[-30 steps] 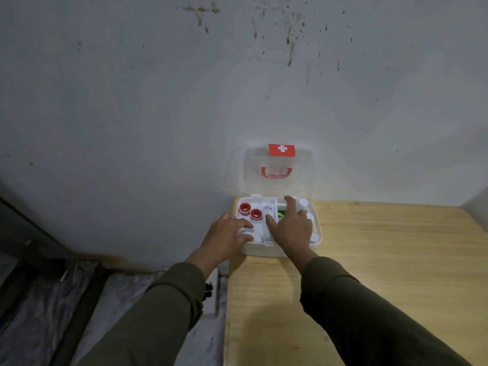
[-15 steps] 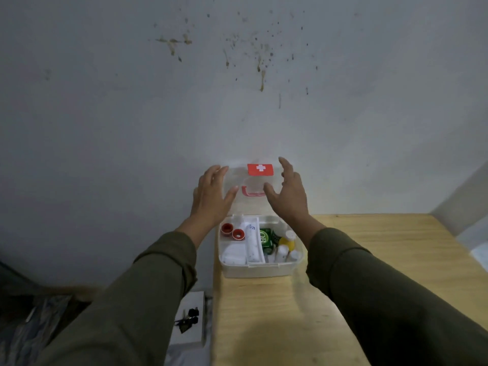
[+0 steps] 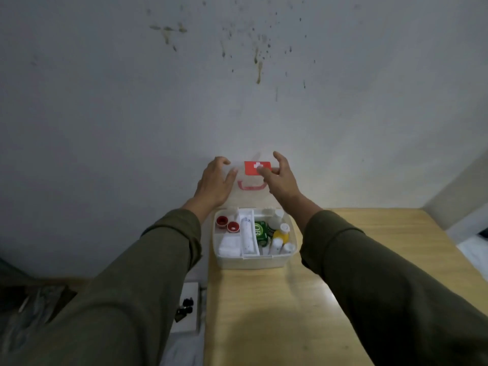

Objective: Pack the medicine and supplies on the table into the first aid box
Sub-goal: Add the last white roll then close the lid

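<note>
The white first aid box (image 3: 250, 262) stands open at the table's far left corner, against the wall. Inside lie two red-capped rolls (image 3: 227, 224), white gauze (image 3: 229, 244), a white tube (image 3: 247, 236), a green packet (image 3: 261, 231), a yellow bottle (image 3: 280, 235) and small white bottles (image 3: 287, 248). Its clear lid (image 3: 249, 198), with a red cross label (image 3: 253, 167) and a red handle, stands upright. My left hand (image 3: 215, 182) grips the lid's top left edge. My right hand (image 3: 281, 179) holds the top right edge, thumb on the label.
The wooden table (image 3: 303, 313) stretches toward me and to the right, its left edge just beside the box. A stained grey wall rises right behind the lid. On the floor to the left lies a white board with small black parts (image 3: 187, 307).
My hands left the box contents, rose to the upright lid, and their fingers have now closed on its top edge. The camera view tilted, showing the box lower in frame.
</note>
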